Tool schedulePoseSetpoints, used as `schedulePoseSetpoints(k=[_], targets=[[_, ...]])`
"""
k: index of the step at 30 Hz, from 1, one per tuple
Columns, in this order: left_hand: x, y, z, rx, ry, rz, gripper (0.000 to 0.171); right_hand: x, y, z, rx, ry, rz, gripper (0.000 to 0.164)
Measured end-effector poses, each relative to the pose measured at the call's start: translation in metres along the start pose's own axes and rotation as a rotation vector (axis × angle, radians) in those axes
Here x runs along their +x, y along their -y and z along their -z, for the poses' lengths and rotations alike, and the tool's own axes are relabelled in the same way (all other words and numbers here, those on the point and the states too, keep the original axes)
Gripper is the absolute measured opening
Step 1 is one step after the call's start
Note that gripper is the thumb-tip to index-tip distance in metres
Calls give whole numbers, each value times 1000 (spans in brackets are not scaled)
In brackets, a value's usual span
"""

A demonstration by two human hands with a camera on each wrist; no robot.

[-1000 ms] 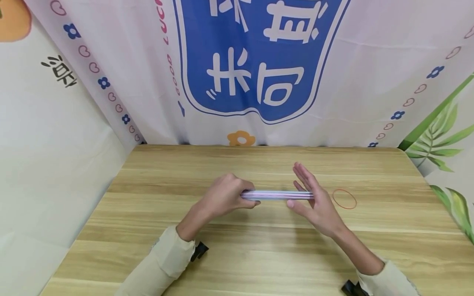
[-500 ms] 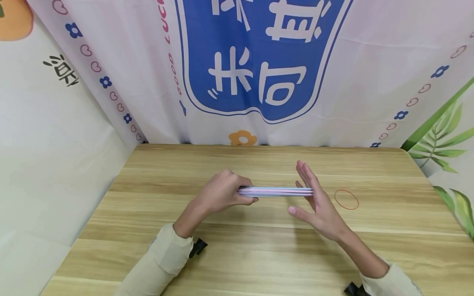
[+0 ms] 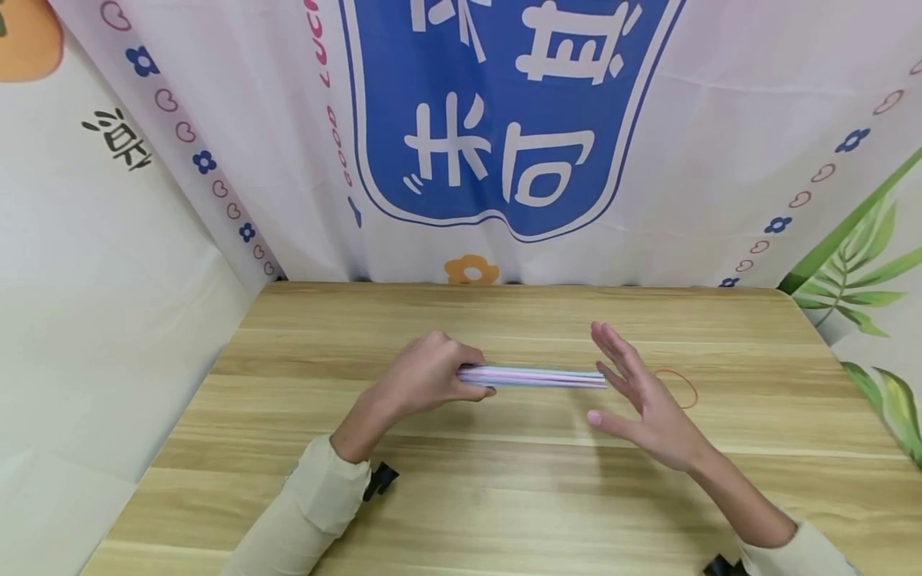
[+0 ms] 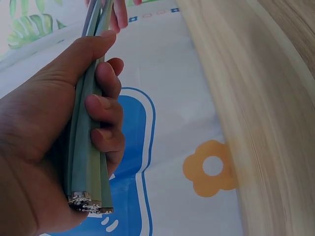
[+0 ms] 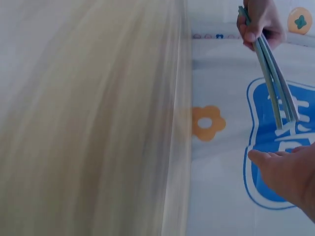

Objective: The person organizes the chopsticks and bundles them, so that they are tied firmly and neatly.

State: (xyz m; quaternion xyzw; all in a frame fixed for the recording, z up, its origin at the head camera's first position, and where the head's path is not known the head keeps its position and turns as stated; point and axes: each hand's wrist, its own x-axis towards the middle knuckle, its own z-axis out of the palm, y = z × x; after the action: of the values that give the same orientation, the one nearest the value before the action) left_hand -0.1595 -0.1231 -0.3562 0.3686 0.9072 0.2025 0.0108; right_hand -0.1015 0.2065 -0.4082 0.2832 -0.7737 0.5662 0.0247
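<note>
My left hand (image 3: 421,380) grips one end of a bundle of long, slim pastel sticks (image 3: 533,376) in bluish, pink and purple tones. The bundle lies level above the table, pointing right. In the left wrist view, the fingers curl round the sticks (image 4: 88,142), whose near ends look speckled and uneven. Their far ends spread slightly apart in the right wrist view (image 5: 275,81). Just beyond those ends is my right hand (image 3: 651,408), fingers straight and thumb held away, gripping nothing. A thin red rubber band (image 3: 695,392) lies on the table, partly hidden behind the right hand.
The wood-grain table (image 3: 504,496) runs under both hands. Behind it hangs a white printed cloth (image 3: 310,184) with a large blue panel, and pale cloth (image 3: 94,320) covers the left side. Leaf prints (image 3: 853,264) show at the right.
My right hand has moved off the sticks' right ends, shifting right and partly covering the rubber band. The left hand keeps its grip and has shifted slightly left.
</note>
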Motion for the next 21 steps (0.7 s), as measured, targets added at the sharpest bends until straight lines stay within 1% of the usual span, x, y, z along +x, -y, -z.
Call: schedulePoseSetpoints(k=[2,4,11,15,17,21], targets=[[-1,1,0,8,-1,0,18,-5,-3,9,-20,-2,1,109],[-1,1,1,10,-1,0,19,-10,-6,18,-46,-9,-20,107],[-2,1,4,-2,3,6,19,-30,-16,53,-199,6,-175,101],[-3,0,5,8,0,4,19,-36,-24,72,-284,9,-237,99],[-3,0,6,9,-3,6,18,-38,-29,80,-325,8,-254,96],[-4,0,6,3,-6,12,17,-39,-41,94,-420,11,-269,85]])
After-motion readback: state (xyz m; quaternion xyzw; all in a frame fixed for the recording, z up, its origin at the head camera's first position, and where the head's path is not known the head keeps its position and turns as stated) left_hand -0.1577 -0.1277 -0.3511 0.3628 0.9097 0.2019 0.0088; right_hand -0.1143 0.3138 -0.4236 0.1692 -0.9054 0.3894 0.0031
